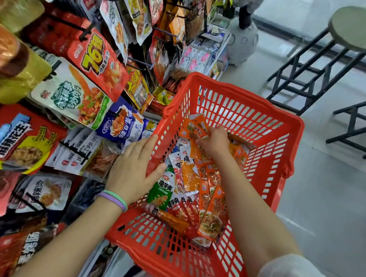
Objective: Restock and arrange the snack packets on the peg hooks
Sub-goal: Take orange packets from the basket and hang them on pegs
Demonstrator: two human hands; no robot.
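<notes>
My left hand (133, 169) lies flat on the red basket (234, 94) rim, fingers straight, to steady it | right hand (215, 142) grip pinched on orange packets (194, 128) inside, picked for restocking | peg hooks (74, 151) just left

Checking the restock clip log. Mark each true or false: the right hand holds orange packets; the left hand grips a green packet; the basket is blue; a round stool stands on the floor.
1. The right hand holds orange packets: true.
2. The left hand grips a green packet: false, it rests open on the basket rim.
3. The basket is blue: false, red.
4. A round stool stands on the floor: true.
</notes>
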